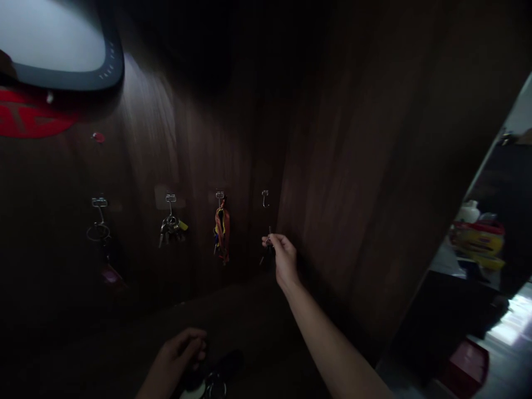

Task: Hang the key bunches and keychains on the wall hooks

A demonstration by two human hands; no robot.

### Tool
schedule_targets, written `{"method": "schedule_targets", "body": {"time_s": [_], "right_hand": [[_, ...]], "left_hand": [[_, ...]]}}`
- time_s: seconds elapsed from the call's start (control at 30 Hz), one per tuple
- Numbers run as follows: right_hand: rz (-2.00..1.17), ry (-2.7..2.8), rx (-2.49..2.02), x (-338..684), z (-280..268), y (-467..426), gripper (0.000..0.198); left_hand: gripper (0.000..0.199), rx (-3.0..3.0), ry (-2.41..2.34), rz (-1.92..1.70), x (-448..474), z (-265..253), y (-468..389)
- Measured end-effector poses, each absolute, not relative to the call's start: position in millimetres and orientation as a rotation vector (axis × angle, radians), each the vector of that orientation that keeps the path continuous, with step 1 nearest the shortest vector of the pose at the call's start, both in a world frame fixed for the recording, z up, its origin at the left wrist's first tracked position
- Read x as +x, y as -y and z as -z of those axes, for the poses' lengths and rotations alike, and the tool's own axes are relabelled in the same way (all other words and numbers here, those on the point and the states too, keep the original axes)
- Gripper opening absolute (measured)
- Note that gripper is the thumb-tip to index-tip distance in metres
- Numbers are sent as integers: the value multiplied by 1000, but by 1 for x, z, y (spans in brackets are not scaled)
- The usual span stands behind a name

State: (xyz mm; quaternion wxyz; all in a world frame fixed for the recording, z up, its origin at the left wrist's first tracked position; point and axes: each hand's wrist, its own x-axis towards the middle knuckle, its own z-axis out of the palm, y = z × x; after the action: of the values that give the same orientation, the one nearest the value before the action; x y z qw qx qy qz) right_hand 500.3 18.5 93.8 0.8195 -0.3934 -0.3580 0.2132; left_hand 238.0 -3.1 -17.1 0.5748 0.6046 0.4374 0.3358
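My right hand (286, 255) pinches a small bunch of keys (261, 259) by its ring, just below a small metal hook (265, 198) on the dark wood panel. The keys hang down from my fingers, apart from the hook, which holds nothing. Low in view, my left hand (180, 354) is loosely curled, with nothing visible in it. Beside it lie a metal ring (216, 385) and a pale round piece (193, 392), partly cut off by the frame edge and too dark to make out fully.
Other hooks hold a ring with a purplish tag (111, 274), a key bunch with a yellow tag (172, 226) and keys with an orange-red lanyard (223, 233). A dark-framed mirror-like panel (114, 61) juts in upper left. A wood side wall (344, 183) rises close on the right.
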Motion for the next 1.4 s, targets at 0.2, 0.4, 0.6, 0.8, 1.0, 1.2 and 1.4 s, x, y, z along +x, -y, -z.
{"method": "schedule_targets", "body": {"time_s": [0.2, 0.4, 0.6, 0.8, 1.0, 1.2, 1.4], "right_hand": [[-197, 799, -844, 516, -130, -41, 20], [-42, 821, -869, 524, -140, -62, 19], [-2, 832, -960, 525, -131, -78, 16], [5, 831, -990, 522, -122, -87, 18], [12, 844, -1027, 519, -112, -85, 20], [-26, 869, -1079, 518, -88, -75, 27], [-180, 896, -1115, 510, -55, -56, 29]], "left_hand": [[44, 1395, -1045, -796, 240, 11, 6], [44, 1417, -1031, -797, 239, 16, 4], [42, 1430, -1033, -785, 238, 17, 3], [43, 1415, -1020, -789, 239, 17, 3], [40, 1428, -1017, -784, 238, 13, 6], [37, 1444, -1014, -781, 237, 10, 7], [34, 1460, -988, -782, 235, 8, 9]]}}
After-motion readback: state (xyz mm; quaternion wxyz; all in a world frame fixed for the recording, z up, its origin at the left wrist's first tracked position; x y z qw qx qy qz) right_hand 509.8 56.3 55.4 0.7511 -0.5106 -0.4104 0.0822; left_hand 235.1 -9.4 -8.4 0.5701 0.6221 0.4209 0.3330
